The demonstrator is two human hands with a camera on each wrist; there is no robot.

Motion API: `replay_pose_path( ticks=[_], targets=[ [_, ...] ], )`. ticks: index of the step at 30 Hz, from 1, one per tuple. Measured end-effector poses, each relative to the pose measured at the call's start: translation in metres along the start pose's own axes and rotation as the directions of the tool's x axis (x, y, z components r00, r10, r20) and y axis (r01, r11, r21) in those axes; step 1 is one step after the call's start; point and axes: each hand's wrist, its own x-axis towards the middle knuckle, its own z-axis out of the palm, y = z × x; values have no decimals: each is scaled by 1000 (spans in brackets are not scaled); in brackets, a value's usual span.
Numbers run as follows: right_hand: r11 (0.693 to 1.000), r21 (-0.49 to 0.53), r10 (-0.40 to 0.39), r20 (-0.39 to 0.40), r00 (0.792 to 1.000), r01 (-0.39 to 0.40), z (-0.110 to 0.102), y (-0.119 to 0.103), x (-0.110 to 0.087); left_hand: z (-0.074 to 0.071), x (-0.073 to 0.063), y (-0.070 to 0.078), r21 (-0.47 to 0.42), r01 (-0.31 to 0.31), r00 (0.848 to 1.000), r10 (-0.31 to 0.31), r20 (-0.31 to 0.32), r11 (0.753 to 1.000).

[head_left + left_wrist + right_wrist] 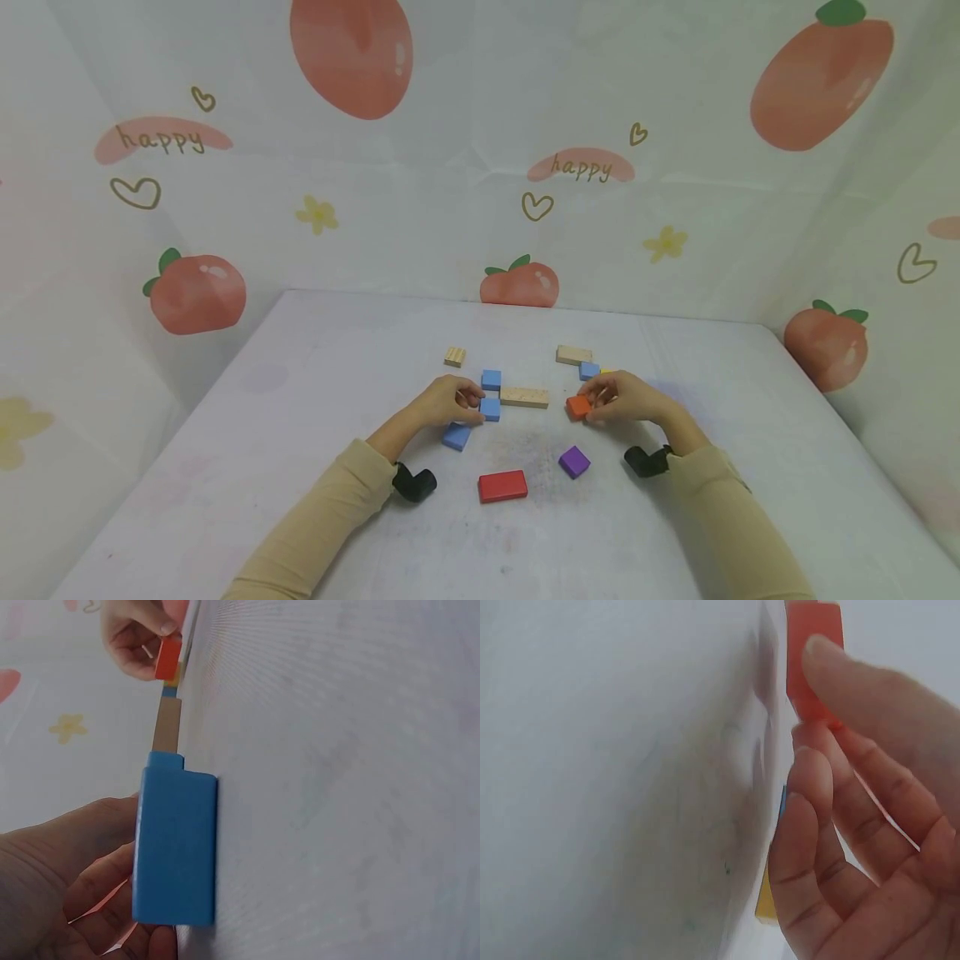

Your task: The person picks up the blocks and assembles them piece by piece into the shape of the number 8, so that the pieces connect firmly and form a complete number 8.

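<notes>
My left hand has its thumb and index finger at the left side of a small blue block, pinching it; in the left wrist view a nearer blue block hides the fingertips. A second blue block lies just beyond, and a third blue block sits below the hand. Beside the pinched block runs a long plain wooden block. With thumb and fingers, my right hand holds an orange-red block, whose face shows above the fingers in the right wrist view.
Toward me lie a red block and a purple block. Farther back are a striped wooden block, a plain wooden piece, a blue block and a partly hidden yellow block. A printed cloth hangs behind the table.
</notes>
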Motion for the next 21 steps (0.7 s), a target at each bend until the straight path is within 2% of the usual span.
replay_pose_path(
  ticks=[12,21],
  targets=[
    [996,15,92,-111,990,-91,5,-1,14,1,0,1,-1,26,1000,-26,-8,1000],
    [994,18,113,-174,978,-111,11,-4,25,2,0,1,5,28,1000,-28,-14,1000]
  ],
)
